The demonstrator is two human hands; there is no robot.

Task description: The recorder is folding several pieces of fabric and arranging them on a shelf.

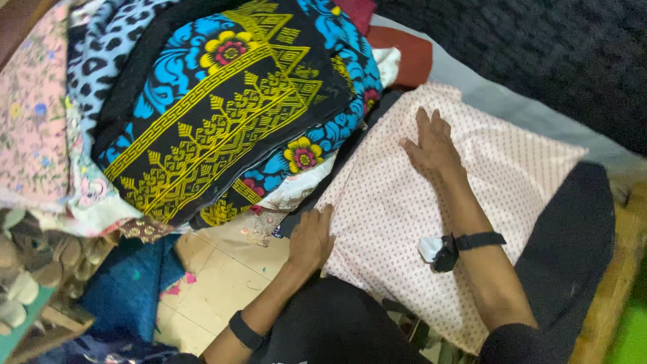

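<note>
A pale pink cloth with small red dots lies spread over my lap and black trousers. My right hand rests flat on its upper part, fingers together and pointing away from me. My left hand presses on the cloth's left edge, fingers curled over the border. A black band sits on each wrist; the right one carries a small white and black device.
A heap of folded fabrics rises at the left: a black cloth with yellow and blue flower patterns, a blue leopard print, a pink floral piece. Beige floor tiles show below. A dark textured surface lies at the top right.
</note>
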